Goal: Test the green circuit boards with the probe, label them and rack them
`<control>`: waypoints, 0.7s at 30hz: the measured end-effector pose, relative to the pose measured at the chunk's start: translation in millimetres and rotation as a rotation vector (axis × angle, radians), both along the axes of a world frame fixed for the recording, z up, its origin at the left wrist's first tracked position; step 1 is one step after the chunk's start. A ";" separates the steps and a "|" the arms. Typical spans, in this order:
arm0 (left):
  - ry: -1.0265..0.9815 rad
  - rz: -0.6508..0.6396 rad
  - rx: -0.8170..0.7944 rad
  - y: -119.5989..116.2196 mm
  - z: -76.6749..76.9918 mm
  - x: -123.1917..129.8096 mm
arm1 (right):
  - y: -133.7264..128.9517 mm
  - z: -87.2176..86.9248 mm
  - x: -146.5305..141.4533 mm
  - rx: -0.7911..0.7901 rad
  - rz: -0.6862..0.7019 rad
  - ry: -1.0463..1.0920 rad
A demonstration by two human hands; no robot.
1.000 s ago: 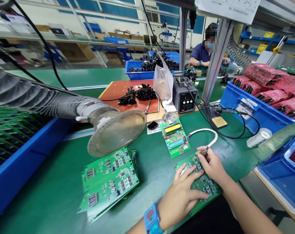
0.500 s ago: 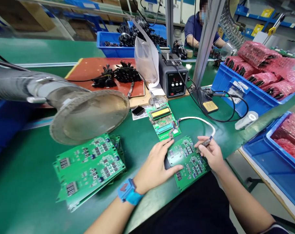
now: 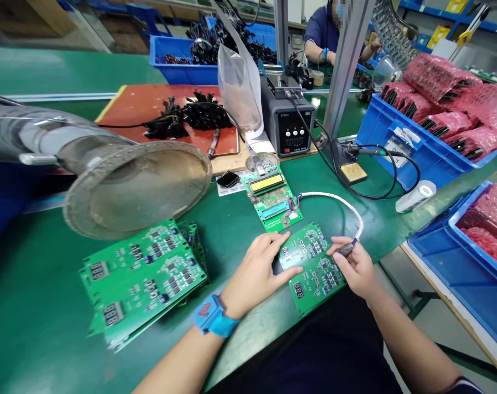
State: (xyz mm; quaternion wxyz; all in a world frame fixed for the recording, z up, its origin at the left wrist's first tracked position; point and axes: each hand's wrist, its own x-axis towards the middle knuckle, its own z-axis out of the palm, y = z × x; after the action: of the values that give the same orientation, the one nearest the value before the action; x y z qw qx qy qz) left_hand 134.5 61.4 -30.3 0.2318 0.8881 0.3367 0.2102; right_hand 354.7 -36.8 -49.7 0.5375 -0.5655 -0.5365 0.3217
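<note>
A green circuit board with two small digit displays lies in front of me. My left hand, a blue wristband at its wrist, rests along the board's left side with fingers stretched out and thumb flat on top. In my right hand is a dark probe, pinched at the board's right edge; its tip is too small to make out. From the probe a white sleeved cable runs to a green tester board with a yellow screen and blue socket, just beyond.
Stacked circuit boards lie at left beneath a fume hood. A soldering station and iron stand stand behind. Blue bins of pink-wrapped packs are at right. Across the bench sits a person.
The view has shifted slightly, and my hands keep nearly the same places at the board. The probe has moved slightly toward me. Across the bench, the other person has raised a hand.
</note>
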 end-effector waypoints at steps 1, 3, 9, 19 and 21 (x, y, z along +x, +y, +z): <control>-0.005 0.004 0.001 0.1 -1.0 -0.1 | -0.4 -0.3 0.3 0.005 0.006 -0.020; -0.015 0.009 0.001 0.6 -2.9 -0.3 | -1.0 0.1 0.6 0.015 0.017 -0.070; -0.025 0.004 -0.008 0.5 -3.9 -0.6 | -2.4 6.7 -1.9 0.072 0.045 -0.217; -0.059 0.002 -0.015 -0.2 -3.6 -1.0 | -1.3 7.7 -8.8 0.097 -0.069 -0.276; -0.058 0.005 -0.015 -0.3 -4.2 -1.2 | -1.6 7.1 -7.6 0.096 -0.070 -0.282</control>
State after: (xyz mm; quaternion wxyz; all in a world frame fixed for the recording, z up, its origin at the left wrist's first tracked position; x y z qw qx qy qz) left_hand 133.3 61.1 -34.5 0.2477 0.8790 0.3336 0.2339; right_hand 347.1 -38.4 -42.7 0.4942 -0.5971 -0.6013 0.1940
